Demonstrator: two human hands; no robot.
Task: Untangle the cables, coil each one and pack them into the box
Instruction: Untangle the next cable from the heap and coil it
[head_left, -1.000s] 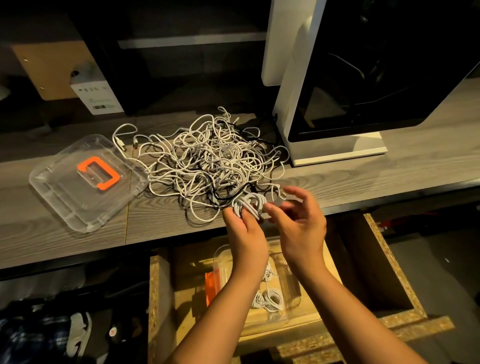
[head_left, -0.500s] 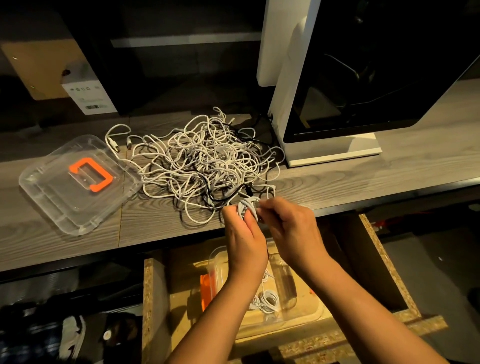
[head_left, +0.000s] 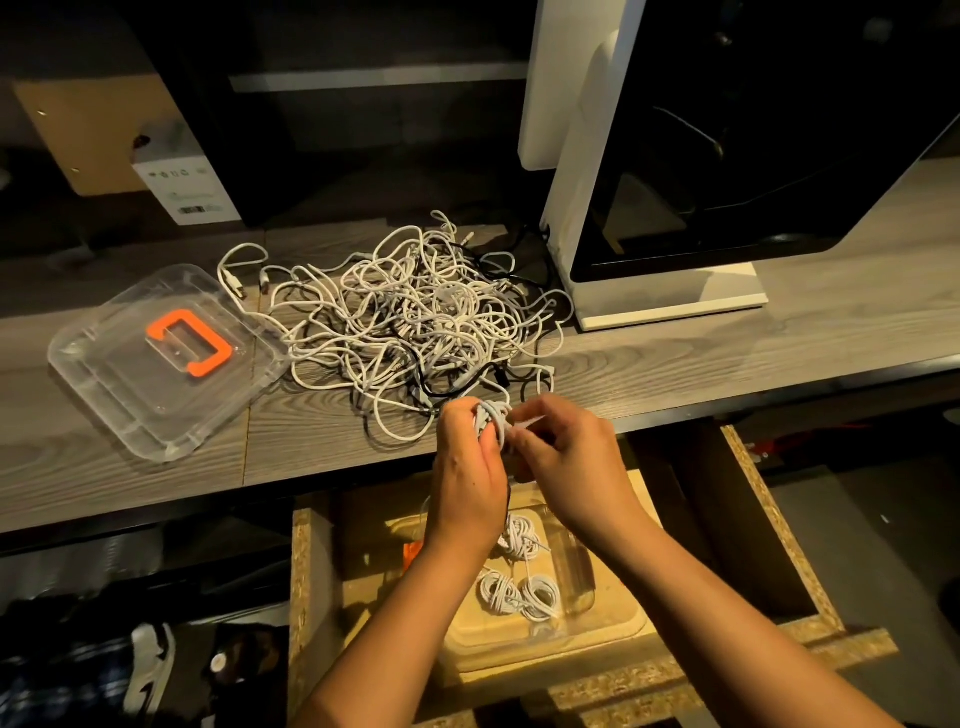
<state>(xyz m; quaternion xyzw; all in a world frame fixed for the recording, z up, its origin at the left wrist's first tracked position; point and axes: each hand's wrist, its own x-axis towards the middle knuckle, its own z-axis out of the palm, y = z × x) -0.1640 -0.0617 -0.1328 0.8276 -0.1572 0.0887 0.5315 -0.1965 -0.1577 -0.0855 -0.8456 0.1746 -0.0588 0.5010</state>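
A big tangle of white and black cables (head_left: 415, 317) lies on the grey wooden desk (head_left: 675, 358). At the desk's front edge my left hand (head_left: 470, 467) grips a small coil of white cable (head_left: 491, 415). My right hand (head_left: 566, 452) pinches the free end of that same cable beside the coil. Below my hands, in an open drawer (head_left: 769, 525), sits the clear plastic box (head_left: 587, 587) with several coiled white cables (head_left: 519, 592) inside.
The box's clear lid with an orange handle (head_left: 171, 358) lies on the desk to the left of the tangle. A white machine with a dark window (head_left: 701, 171) stands at the back right. A white carton (head_left: 182, 192) is at the back left.
My right hand has closed in on the coil and now pinches the cable end against it. The coil has grown tighter in my left hand. The camera view has shifted slightly.
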